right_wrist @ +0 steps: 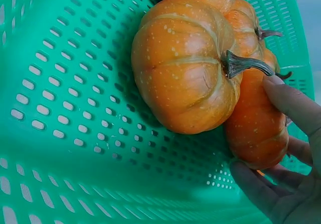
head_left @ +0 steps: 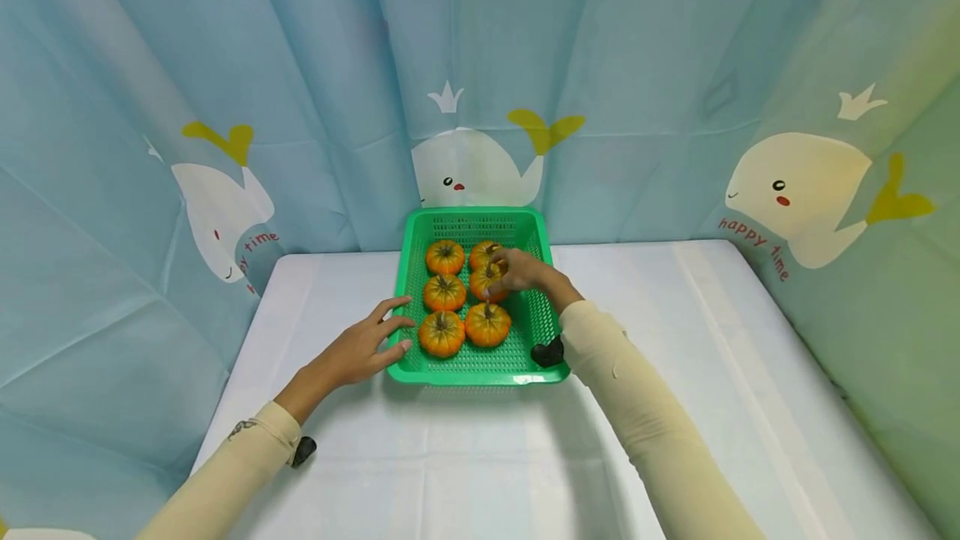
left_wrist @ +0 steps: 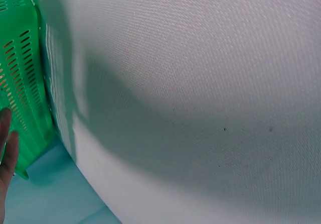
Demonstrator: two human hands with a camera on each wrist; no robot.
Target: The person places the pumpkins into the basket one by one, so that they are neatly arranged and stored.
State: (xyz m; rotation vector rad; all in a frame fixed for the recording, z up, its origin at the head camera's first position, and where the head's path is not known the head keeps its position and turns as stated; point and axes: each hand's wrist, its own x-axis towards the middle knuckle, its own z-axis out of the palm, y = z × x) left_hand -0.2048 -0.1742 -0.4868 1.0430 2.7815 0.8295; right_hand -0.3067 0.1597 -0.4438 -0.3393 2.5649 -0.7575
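Observation:
Several orange pumpkins with green stems sit in two columns in a green plastic basket point(head_left: 551, 307). My right hand point(head_left: 517, 269) reaches in over the right column and grips the middle pumpkin point(right_wrist: 256, 133) there, thumb on its upper side and fingers round its lower side. Beside it, the front right pumpkin point(head_left: 487, 326) appears large in the right wrist view. My left hand point(head_left: 367, 347) is at the basket's left rim with fingers spread and loosely bent, holding nothing. Nearest to it is the front left pumpkin point(head_left: 442, 334). Only its fingers point(left_wrist: 9, 158) show in the left wrist view, against the perforated basket wall.
The basket stands at the back of a table with a white cloth point(head_left: 480, 457). Behind and at both sides hangs a light blue curtain point(head_left: 322, 65) printed with whales. Dark wrist camera parts point(head_left: 548, 352) sit under the right cuff, close to the basket's front right corner.

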